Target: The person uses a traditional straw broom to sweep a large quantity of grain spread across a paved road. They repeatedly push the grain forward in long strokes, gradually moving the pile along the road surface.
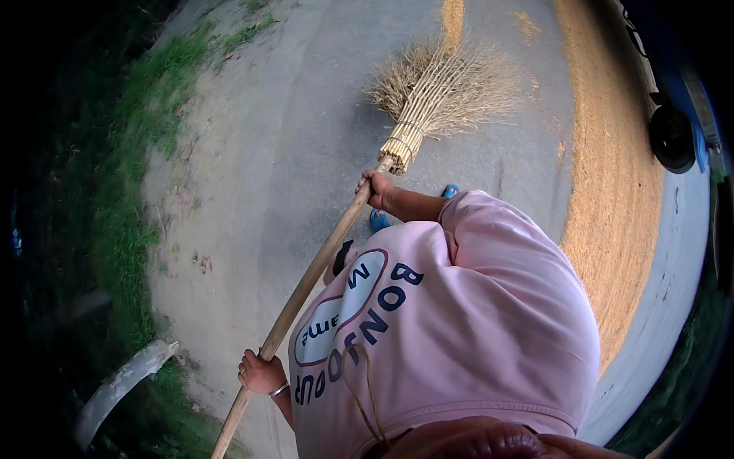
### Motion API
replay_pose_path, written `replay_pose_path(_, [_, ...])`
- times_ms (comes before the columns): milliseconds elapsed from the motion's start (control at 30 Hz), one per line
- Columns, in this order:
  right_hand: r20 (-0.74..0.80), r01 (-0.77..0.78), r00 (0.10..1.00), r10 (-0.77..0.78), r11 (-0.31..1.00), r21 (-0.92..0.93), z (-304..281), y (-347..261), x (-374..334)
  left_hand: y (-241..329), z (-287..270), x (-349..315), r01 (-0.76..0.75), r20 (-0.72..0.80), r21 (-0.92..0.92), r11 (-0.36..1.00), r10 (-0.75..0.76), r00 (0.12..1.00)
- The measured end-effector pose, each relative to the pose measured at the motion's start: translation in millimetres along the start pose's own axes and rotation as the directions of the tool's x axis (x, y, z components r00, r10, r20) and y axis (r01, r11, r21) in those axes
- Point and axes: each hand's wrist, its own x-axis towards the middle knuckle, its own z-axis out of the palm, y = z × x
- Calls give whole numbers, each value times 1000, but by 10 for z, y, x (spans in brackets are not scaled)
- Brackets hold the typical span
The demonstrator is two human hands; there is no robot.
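A long twig broom (424, 115) slants across the view, its wooden handle (310, 279) running from the lower left up to the bundled head. The bristles fan out over the grey pavement, bound by thin rings near the handle. My right hand (376, 189) is closed round the handle just below the bundle. Lower down at the left, my left hand (261, 372), with a bracelet at the wrist, also wraps round the handle. Beyond the bristles a thin strip of golden grain (453, 19) lies on the pavement.
A wide band of golden grain (608, 206) stretches along the right side. Past it stands a blue vehicle with a black wheel (673, 138). Grass (130, 229) borders the left, with a pale trunk-like piece (126, 386) below. My blue sandals (378, 220) show near my right hand.
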Motion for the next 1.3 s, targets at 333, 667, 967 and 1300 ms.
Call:
replay_pose_path(333, [124, -70, 988, 87, 988, -136, -143, -1159, 421, 1767, -1210, -149, 34, -71, 227, 973, -19, 997])
replay_pose_path(667, [68, 173, 977, -201, 940, 295, -1072, -2278, -1672, 1712, -2789, 964, -466, -197, 49, 884, 466, 863])
replay_pose_path(967, [-142, 389, 917, -372, 762, 517, -3801, -247, -2355, 1066, -1446, -1123, -704, -288, -7, 710, 673, 682])
replay_pose_path(1300, [-251, 384, 923, -290, 728, 569, -6135, 4924, -2275, -1897, 1874, -4920, -574, -277, -134, 808, 526, 804])
